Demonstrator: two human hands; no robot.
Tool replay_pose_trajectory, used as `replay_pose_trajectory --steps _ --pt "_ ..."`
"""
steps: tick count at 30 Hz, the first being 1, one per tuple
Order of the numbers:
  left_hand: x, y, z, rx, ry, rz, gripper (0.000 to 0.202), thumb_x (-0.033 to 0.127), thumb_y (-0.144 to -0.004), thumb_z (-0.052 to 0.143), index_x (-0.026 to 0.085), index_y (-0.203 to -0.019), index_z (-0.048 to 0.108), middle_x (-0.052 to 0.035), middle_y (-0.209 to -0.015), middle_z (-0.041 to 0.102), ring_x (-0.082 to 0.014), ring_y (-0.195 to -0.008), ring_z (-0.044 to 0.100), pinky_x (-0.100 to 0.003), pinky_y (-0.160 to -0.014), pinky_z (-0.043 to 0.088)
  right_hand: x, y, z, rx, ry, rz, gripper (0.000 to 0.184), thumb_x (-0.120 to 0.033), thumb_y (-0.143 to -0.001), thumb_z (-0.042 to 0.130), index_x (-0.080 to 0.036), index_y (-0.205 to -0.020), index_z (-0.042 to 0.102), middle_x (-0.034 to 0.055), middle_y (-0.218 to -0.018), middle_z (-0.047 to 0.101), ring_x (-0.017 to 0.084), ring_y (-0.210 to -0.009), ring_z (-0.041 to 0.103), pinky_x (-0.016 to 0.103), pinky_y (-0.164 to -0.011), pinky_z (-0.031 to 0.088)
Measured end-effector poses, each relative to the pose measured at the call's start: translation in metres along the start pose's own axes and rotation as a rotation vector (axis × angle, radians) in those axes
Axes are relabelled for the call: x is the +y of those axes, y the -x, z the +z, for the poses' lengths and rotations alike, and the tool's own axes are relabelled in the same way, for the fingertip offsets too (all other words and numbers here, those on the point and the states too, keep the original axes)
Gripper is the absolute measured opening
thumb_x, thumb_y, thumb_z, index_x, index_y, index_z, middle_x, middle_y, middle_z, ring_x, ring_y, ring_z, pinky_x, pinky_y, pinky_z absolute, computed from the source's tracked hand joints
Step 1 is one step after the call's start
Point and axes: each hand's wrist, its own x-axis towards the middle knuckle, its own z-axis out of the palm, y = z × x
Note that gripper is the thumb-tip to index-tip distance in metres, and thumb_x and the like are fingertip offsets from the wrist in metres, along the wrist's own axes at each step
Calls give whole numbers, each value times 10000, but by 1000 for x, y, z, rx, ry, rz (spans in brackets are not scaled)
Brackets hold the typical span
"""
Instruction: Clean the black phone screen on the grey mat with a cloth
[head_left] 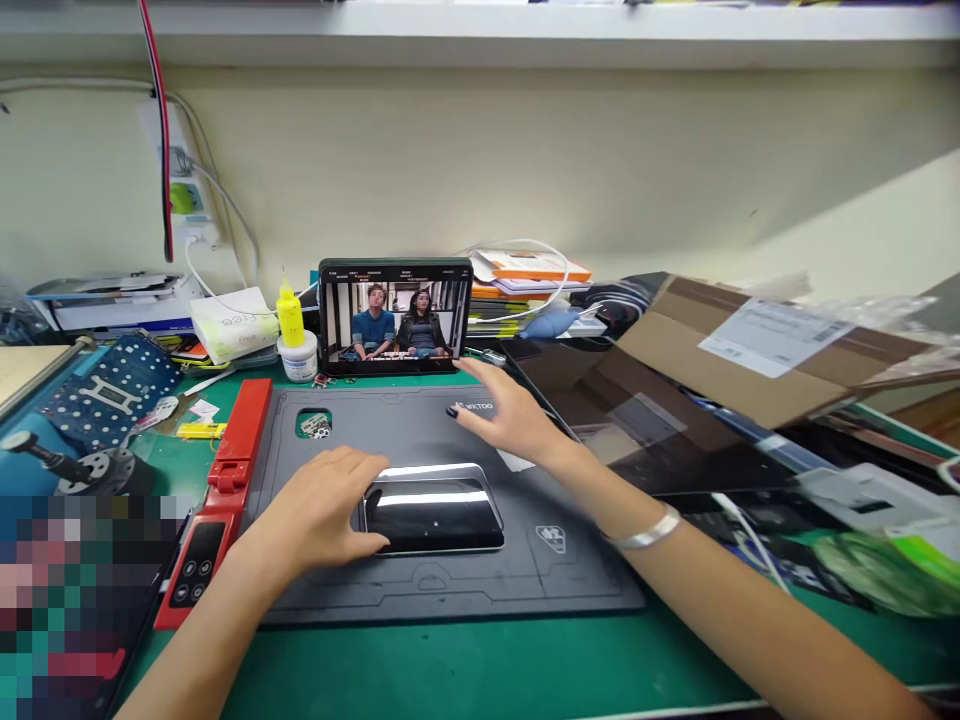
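Note:
A black glossy smartphone [442,525] lies flat in the middle of a dark grey WKTOO repair mat [450,585]. My left hand [322,500] lies palm down over the phone's left end, its fingers curved on the edge. My right hand [502,415] hovers with spread fingers over the mat's upper right area, above and apart from the phone, holding nothing. A silver bangle [645,530] circles my right wrist. Along the mat's left side runs a red tool with a black button panel [214,510], close to my left wrist.
Behind the mat, an upright phone [395,315] plays a video beside a yellow bottle [290,315] and a white jar [297,358]. A cardboard box [750,350] and a dark glass panel [637,420] occupy the right. A pixelated patch covers the lower left corner.

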Motion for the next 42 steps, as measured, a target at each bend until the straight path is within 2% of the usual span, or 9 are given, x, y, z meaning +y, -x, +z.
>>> replay_pose_trajectory --steps 2,4,9,11,15,19,27,34,42 --pt "0 -1 0 -6 -5 -1 623 290 -708 821 154 -1245 536 -126 -1248 633 -326 -1150 585 -441 -921 505 -13 18 -12 -44 -49 -53 607 -460 -900 566 -218 -1435 416 124 -1437 493 322 -1341 443 520 -1116 377" --pt "1 -1 0 -12 -10 3 606 289 -711 817 158 -1234 541 -121 -1245 635 -322 -1139 590 -438 -915 505 -23 35 -24 -112 -107 -103 583 -478 -922 550 -248 -1440 413 104 -1420 517 302 -1305 492 486 -1077 437" --pt "3 -2 0 -16 -8 -3 564 299 -714 806 179 -1203 551 -109 -1235 642 -309 -1119 600 -410 -886 508 -41 61 -34 -266 -219 -225 814 -609 -820 694 -231 -1466 373 141 -1406 526 313 -1260 536 447 -1026 489" --pt "3 -3 1 -8 -3 -1 546 301 -718 797 181 -1192 554 -109 -1231 641 -306 -1114 601 -404 -880 507 -45 65 -33 -279 -227 -270 839 -591 -788 744 -215 -1452 394 157 -1374 547 319 -1233 552 458 -1024 485" --pt "2 -4 2 1 17 2 531 300 -729 781 172 -1189 548 -118 -1211 642 -298 -1081 609 -404 -866 508 -49 69 -28 -237 -215 -356 718 -478 -823 752 -200 -1409 443 160 -1283 606 309 -1174 585 467 -992 501" --pt "3 -4 3 8 45 9 543 298 -724 791 181 -1191 540 -110 -1210 640 -295 -1086 605 -403 -871 502 -46 73 -26 -196 -178 -353 578 -386 -882 685 -191 -1380 464 163 -1252 623 302 -1144 602 486 -957 518" --pt "5 -5 4 -26 47 11 563 291 -719 820 183 -1184 523 -86 -1159 654 -275 -1057 598 -397 -883 481 -52 78 -27 -225 -170 -332 494 -331 -900 650 -191 -1344 485 151 -1224 629 288 -1110 604 460 -921 540" --pt "5 -6 1 -68 -16 9 599 348 -686 857 165 -1163 545 -102 -1141 654 -304 -1058 593 -416 -859 477 -54 80 -25 -246 -178 -299 489 -305 -892 654 -232 -1350 500 136 -1233 636 304 -1120 606 470 -913 557" --pt "7 -6 -1 -115 -5 -23 567 361 -696 837 177 -1152 554 -87 -1101 663 -289 -1018 605 -391 -836 474 -54 80 -24 -254 -218 -278 538 -308 -882 663 -276 -1390 490 111 -1221 648 303 -1111 618 464 -903 570"
